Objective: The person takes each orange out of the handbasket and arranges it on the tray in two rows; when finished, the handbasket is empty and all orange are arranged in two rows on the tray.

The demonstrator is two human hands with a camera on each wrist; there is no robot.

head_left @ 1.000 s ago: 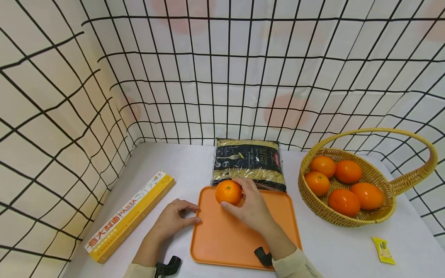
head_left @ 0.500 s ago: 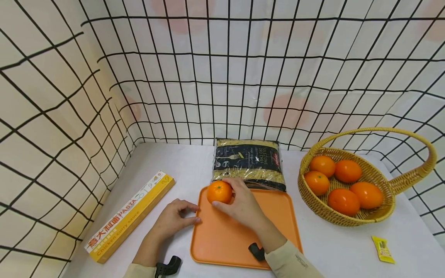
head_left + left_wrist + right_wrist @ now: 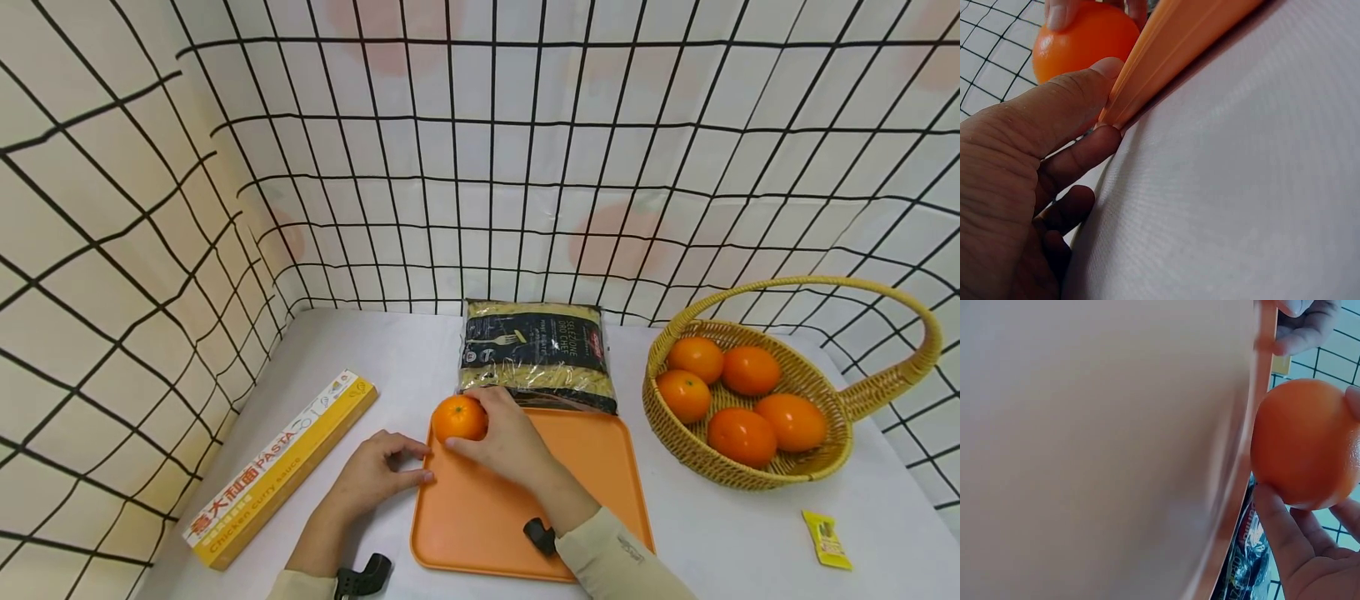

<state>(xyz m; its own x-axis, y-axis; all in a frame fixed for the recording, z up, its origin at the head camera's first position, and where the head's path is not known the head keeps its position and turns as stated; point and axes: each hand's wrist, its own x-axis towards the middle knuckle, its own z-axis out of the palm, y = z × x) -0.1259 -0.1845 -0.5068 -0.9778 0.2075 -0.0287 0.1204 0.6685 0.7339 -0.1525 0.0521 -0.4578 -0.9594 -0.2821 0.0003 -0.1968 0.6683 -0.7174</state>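
Observation:
My right hand [image 3: 513,442] grips an orange [image 3: 456,418] over the far left corner of the orange tray [image 3: 495,525]. Its thumb is on the near side and fingers are on the far side. The right wrist view shows the orange [image 3: 1304,440] held between fingers and thumb, by the tray's rim. At the tray's left edge, my left hand [image 3: 377,471] pinches the rim. In the left wrist view its thumb [image 3: 1079,87] lies on one side of the rim and a fingertip on the other. Whether the orange touches the tray is unclear.
Behind the tray lies a bag of pasta [image 3: 536,350]. A long yellow pasta box [image 3: 285,467] rests at the left. On the right stands a wicker basket [image 3: 675,454] with several orange fruits and a tall handle. A small yellow packet [image 3: 827,540] lies nearby. Black grid mesh encloses the table.
My right hand has moved the orange left across the tray to its far left corner. The left hand stays at the tray's left edge.

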